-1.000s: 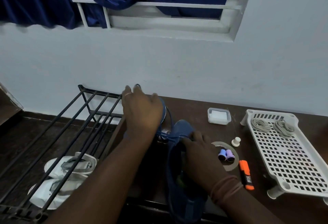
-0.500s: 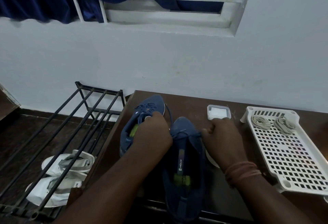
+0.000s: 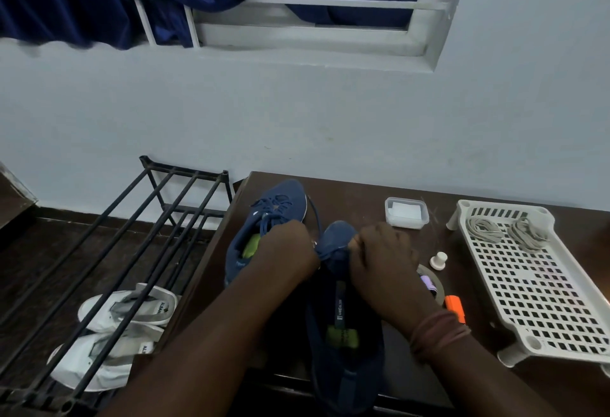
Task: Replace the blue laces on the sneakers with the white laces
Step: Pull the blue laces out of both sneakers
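A dark brown bench point(image 3: 363, 195) stands against a pale wall, with a black metal rack point(image 3: 132, 235) just to its left and a pair of white sandals point(image 3: 125, 324) on the floor under the rack's bars. At the right end of the bench sits a white perforated tray point(image 3: 544, 301), and two coiled white laces point(image 3: 508, 232) lie at its far end (side by side, close together).

Two blue sneakers are on the bench. The far sneaker point(image 3: 274, 215) lies at the left, toe toward the wall, its blue laces point(image 3: 270, 208) still threaded. The near sneaker point(image 3: 343, 350) lies lengthwise toward the person. Both hands work at its front: the left hand point(image 3: 287, 248) and the right hand point(image 3: 383, 255) are each curled, pinching a blue lace point(image 3: 325, 253) drawn between them.

Between sneaker and tray sit a small lidded plastic box point(image 3: 406, 212), a roll of tape point(image 3: 435, 281), an orange marker point(image 3: 455, 307) and a small white knob point(image 3: 438, 260).
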### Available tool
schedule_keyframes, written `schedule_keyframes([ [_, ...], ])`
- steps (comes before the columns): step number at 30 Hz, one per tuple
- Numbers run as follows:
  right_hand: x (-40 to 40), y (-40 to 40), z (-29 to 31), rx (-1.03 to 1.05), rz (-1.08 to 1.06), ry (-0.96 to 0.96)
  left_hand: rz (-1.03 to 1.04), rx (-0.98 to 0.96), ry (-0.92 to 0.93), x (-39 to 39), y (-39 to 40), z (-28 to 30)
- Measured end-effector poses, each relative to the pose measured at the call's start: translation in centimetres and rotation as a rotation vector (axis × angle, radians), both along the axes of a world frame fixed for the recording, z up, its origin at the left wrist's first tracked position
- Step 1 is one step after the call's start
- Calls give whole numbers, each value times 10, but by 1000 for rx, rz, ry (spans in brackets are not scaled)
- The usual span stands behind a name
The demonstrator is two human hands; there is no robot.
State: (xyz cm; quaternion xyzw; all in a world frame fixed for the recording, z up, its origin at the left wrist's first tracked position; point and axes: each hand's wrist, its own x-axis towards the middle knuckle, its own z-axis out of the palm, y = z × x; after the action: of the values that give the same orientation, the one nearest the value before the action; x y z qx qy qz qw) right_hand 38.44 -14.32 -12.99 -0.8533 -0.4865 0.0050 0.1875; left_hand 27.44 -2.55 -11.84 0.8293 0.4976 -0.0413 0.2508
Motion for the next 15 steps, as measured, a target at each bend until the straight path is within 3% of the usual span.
schedule_keyframes([
  [5, -2, -3, -10, -221, 119, 14, 42, -20, -50, 3, 0, -3],
  [10, -4, 2, -15, -121, 123, -19, 32, -37, -43, 2, 4, -6],
  [11, -4, 3, -13, -9, 128, 52, 35, -28, -37, 1, 4, -6],
  [15, 18, 2, 16, 492, 35, 806, 67, -30, -43, 2, 5, -6],
])
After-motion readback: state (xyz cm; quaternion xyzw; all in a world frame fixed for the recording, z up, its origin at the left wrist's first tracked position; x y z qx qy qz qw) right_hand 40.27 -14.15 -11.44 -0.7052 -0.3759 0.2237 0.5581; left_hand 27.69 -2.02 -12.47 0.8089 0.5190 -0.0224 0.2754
